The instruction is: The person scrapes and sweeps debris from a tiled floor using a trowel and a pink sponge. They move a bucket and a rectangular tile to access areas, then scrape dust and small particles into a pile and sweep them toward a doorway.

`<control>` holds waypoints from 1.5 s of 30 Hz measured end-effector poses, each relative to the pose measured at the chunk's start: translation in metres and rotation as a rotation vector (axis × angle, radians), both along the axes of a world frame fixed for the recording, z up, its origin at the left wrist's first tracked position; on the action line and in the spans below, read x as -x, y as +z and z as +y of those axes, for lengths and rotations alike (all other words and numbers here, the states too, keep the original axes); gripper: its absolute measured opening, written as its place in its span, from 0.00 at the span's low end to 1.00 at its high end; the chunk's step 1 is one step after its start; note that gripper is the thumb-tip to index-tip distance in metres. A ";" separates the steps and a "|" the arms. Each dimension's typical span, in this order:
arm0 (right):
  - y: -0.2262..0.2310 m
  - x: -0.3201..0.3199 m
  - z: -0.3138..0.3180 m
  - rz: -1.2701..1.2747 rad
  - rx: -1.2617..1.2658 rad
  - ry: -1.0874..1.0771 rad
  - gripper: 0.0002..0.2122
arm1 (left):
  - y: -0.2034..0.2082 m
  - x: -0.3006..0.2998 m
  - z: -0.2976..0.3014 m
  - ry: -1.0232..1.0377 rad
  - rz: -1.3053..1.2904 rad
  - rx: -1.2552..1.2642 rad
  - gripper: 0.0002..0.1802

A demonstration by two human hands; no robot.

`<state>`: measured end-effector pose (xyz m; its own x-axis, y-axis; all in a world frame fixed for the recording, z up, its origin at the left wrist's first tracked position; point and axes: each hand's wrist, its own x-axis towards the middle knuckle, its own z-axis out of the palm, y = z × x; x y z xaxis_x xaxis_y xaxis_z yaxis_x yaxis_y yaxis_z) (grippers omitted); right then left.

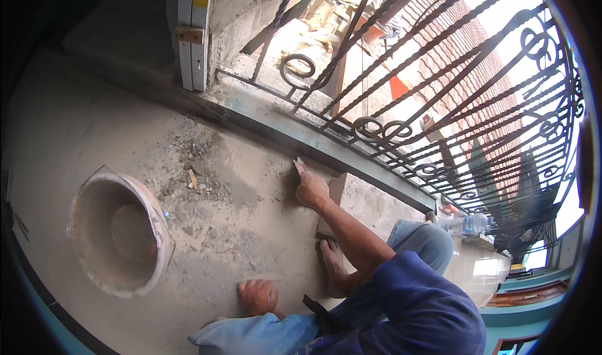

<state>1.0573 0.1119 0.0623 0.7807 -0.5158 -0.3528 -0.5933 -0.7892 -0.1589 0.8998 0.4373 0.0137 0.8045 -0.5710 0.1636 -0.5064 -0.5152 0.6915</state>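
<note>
My right hand (311,189) reaches low to the floor beside the grey ledge under the railing. Its fingers are closed, and a small pale, pinkish tip sticks out beyond them; I cannot make out whether that is a dusty finger or something held. Lower down, in front of my jeans, my left hand (258,296) rests at the floor with its fingers curled; whatever may be inside them is hidden. Grey rubble and dust (200,154) lie across the tiles to the left of both hands. A wood-coloured chip (194,180) sits among the rubble.
A dusty bucket (116,234) with a wire handle stands at the left. The twisted iron railing (401,91) rises from the ledge (276,126). A concrete-coloured slab (370,198) lies by my bare foot (332,267). Clear plastic bottles (470,223) stand beyond my knee.
</note>
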 end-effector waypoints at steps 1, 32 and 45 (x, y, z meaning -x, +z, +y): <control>-0.010 -0.003 0.017 0.024 -0.008 0.008 0.15 | 0.001 0.000 0.000 0.007 -0.006 0.009 0.09; 0.031 -0.113 0.186 0.003 -0.333 0.666 0.16 | 0.007 0.000 0.010 0.009 0.005 -0.033 0.07; 0.045 -0.280 0.084 -0.022 -0.203 0.450 0.14 | 0.005 -0.006 0.016 0.014 0.064 0.022 0.05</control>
